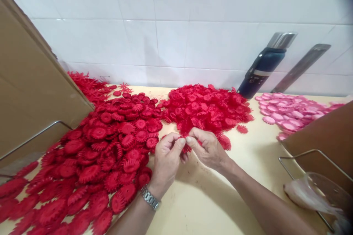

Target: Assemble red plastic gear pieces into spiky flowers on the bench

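Thumb to thumb, my left hand (168,156) and my right hand (206,147) meet at the middle of the table, both with fingers pinched. Between them a small red flower-shaped piece (186,148) with a notched edge shows in part; the fingers cover the rest. A metal-banded watch (149,198) is on my left wrist. Left of my hands spreads a large heap of round red pieces with toothed rims (110,150). Just beyond my fingertips lies a second heap of red fringed pieces (206,106).
Cardboard (35,62) stands at the left, and a brown cardboard panel (325,147) at the right. A dark blue flask (263,66) and a metal strip (302,67) lean toward the tiled wall (171,40). Pink pieces (292,110) lie at the right, near a wire frame (300,154) and clear plastic cup (320,194).
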A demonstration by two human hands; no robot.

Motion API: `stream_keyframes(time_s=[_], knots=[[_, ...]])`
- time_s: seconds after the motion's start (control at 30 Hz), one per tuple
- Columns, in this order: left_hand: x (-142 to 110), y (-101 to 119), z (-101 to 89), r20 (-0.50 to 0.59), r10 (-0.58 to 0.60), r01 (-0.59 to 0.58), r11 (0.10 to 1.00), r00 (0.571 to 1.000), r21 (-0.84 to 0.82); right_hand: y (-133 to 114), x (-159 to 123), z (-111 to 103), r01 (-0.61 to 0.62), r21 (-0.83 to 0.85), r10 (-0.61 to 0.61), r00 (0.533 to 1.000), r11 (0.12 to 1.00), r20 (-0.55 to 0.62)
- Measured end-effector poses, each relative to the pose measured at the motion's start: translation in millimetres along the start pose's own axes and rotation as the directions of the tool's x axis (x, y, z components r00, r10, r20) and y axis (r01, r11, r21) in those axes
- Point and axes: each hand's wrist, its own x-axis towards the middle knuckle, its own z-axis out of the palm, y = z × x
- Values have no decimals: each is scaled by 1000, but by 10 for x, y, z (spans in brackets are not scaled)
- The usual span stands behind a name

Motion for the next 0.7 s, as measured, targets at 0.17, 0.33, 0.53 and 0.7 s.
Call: stream_keyframes(time_s=[0.17,0.33,0.53,0.7], knots=[[-2,-63,-34,-28,-21,23,998,999,51,20,1,75,33,11,-33,999,999,-29],[30,-79,-60,-102,15,-7,997,995,83,-26,-9,19,-23,79,32,993,997,-111],[18,-86,-68,-71,22,-14,993,997,119,-88,-7,0,-48,114,49,999,992,0],[-2,-18,-49,41,44,-48,994,998,100,-73,14,-28,48,43,-48,999,998,-9]])
